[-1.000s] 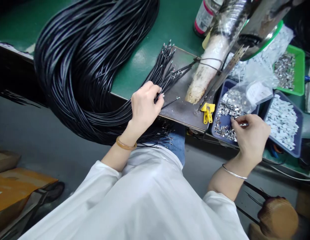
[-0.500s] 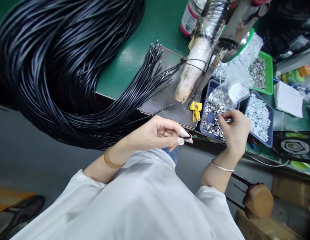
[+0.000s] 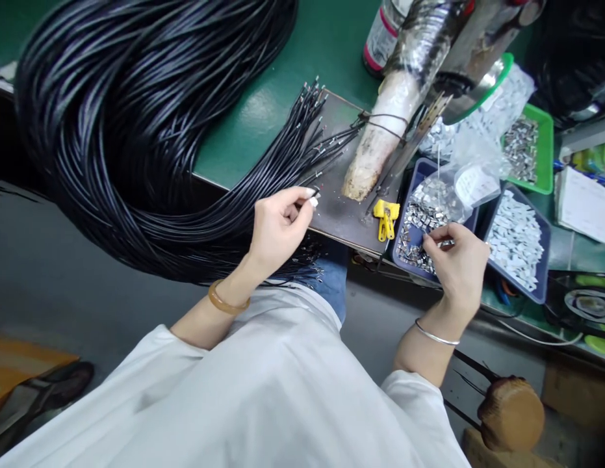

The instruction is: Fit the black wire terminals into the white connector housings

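My left hand point(image 3: 283, 224) is closed, thumb and forefinger pinched on a black cable point(image 3: 316, 190) whose short end just shows at the fingertips. It is by the front edge of the dark work plate point(image 3: 338, 218), beside a fanned bundle of black cables point(image 3: 263, 166) with stripped ends. Over at the right, my right hand point(image 3: 461, 263) reaches into a blue tray point(image 3: 397, 250) of small shiny metal pieces point(image 3: 431, 214). Its thumb and forefinger are pinched together among the pieces; whatever they grip is too small to make out.
A thick coil of black cable point(image 3: 88, 130) covers the left of the green table point(image 3: 248, 117). A yellow cutter point(image 3: 386, 218) lies left of the blue tray. Behind stands a plastic-wrapped post point(image 3: 380, 140). Another tray point(image 3: 514, 234) holds white pieces; a green tray point(image 3: 543, 149) lies beyond.
My left hand has moved left and away from me, from near the blue tray to the cable bundle. My right hand stays at the metal pieces. The view has shifted slightly.
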Available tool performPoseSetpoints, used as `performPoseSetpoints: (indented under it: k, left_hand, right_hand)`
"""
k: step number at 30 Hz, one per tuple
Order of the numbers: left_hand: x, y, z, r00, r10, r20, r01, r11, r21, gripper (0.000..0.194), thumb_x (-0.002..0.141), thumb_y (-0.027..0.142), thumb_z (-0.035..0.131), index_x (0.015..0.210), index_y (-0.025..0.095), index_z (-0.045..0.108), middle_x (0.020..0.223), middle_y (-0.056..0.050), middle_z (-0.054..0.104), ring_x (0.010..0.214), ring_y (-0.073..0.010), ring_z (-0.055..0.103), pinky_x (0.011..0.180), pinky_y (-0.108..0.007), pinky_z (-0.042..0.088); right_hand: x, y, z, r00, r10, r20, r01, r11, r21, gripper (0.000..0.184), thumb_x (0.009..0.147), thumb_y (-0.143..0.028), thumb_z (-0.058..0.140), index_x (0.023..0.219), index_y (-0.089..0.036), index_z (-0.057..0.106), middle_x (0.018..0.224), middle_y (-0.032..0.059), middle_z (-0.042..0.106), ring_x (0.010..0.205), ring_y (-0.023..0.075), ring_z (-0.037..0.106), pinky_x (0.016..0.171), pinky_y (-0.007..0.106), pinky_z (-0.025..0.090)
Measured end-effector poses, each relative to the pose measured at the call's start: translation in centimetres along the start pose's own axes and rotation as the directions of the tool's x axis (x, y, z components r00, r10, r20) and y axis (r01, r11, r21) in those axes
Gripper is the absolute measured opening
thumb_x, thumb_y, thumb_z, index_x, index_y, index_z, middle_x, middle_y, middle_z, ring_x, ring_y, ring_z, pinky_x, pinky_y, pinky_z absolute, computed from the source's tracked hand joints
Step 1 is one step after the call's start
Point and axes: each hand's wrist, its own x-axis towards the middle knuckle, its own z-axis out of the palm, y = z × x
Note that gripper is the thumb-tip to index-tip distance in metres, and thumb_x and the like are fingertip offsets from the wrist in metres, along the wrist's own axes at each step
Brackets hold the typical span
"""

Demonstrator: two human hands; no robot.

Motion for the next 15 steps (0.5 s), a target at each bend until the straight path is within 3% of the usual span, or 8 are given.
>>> performPoseSetpoints:
  k: [3,5,6,8,11,13,15]
  left_hand:
    - [1.4,0.4,-1.1,0.994,0.057,-0.095,-0.055,0.998,0.021,0.014,0.083,0.028,0.074,0.092,0.018,0.074,0.099,-0.005,0.073,0.054,-0.0049,0.053,0.046,-0.02,0.036]
    - [1.8,0.9,-1.4,0.989,0.051,-0.142,-0.059,0.997,-0.056,0.014,0.081,0.03,0.075,0.089,0.018,0.072,0.095,-0.005,0.073,0.052,-0.0049,0.053,0.044,-0.02,0.036]
    - [1.8,1.1,-1.5,0.993,0.02,-0.114,-0.034,0.991,-0.126,0.015,0.081,0.031,0.076,0.087,0.018,0.071,0.086,-0.004,0.073,0.049,-0.0048,0.051,0.042,-0.02,0.034]
    - [1.3,1.7,-1.2,0.995,-0.073,0.063,0.087,0.956,-0.279,0.017,0.08,0.032,0.076,0.084,0.018,0.068,0.067,-0.001,0.069,0.041,-0.0047,0.045,0.038,-0.02,0.03]
    - [0.0,2.5,-0.3,0.914,-0.172,0.367,0.319,0.863,-0.391,0.02,0.077,0.032,0.077,0.086,0.017,0.068,0.055,0.001,0.064,0.036,-0.004,0.038,0.035,-0.019,0.023]
    - [-0.6,2.9,0.5,0.856,-0.194,0.479,0.411,0.818,-0.403,0.021,0.077,0.032,0.078,0.088,0.016,0.069,0.055,0.001,0.064,0.035,-0.0033,0.035,0.035,-0.02,0.021]
    - [-0.9,3.3,1.4,0.821,-0.192,0.538,0.45,0.797,-0.402,0.021,0.077,0.032,0.078,0.088,0.016,0.07,0.055,0.001,0.064,0.036,-0.0034,0.036,0.036,-0.02,0.023]
  right_hand:
    - [-0.3,0.0,0.4,0.998,-0.022,-0.052,0.023,0.999,0.022,0.008,0.077,-0.024,0.062,0.071,-0.023,0.058,0.074,-0.0021,0.062,0.064,0.014,0.055,0.07,0.031,0.043]
    - [-0.5,0.0,0.7,0.997,-0.021,-0.081,0.023,0.999,0.028,0.008,0.078,-0.024,0.062,0.072,-0.022,0.058,0.074,-0.002,0.061,0.064,0.0141,0.056,0.07,0.031,0.043]
    - [-0.5,0.0,0.7,0.996,-0.016,-0.091,0.019,0.999,0.027,0.008,0.078,-0.025,0.062,0.072,-0.022,0.058,0.074,-0.0021,0.061,0.064,0.0142,0.056,0.07,0.031,0.043]
    - [-0.5,-0.1,0.8,0.995,-0.011,-0.096,0.013,1.0,0.021,0.007,0.078,-0.025,0.062,0.072,-0.023,0.058,0.074,-0.0019,0.061,0.063,0.0144,0.055,0.07,0.032,0.043]
    - [-0.4,-0.2,0.6,0.998,-0.011,-0.064,0.011,1.0,0.01,0.008,0.077,-0.023,0.063,0.071,-0.023,0.058,0.074,-0.0015,0.063,0.064,0.015,0.056,0.07,0.032,0.043]
    - [-0.5,-0.4,0.5,0.998,-0.011,-0.067,0.012,1.0,0.003,0.008,0.076,-0.021,0.064,0.07,-0.023,0.059,0.073,-0.0018,0.063,0.063,0.0149,0.055,0.07,0.033,0.043]
    - [-1.0,-1.3,0.5,0.986,-0.017,-0.166,0.025,0.999,0.046,0.009,0.076,-0.018,0.064,0.07,-0.022,0.059,0.071,-0.0024,0.062,0.062,0.0143,0.054,0.068,0.033,0.043]
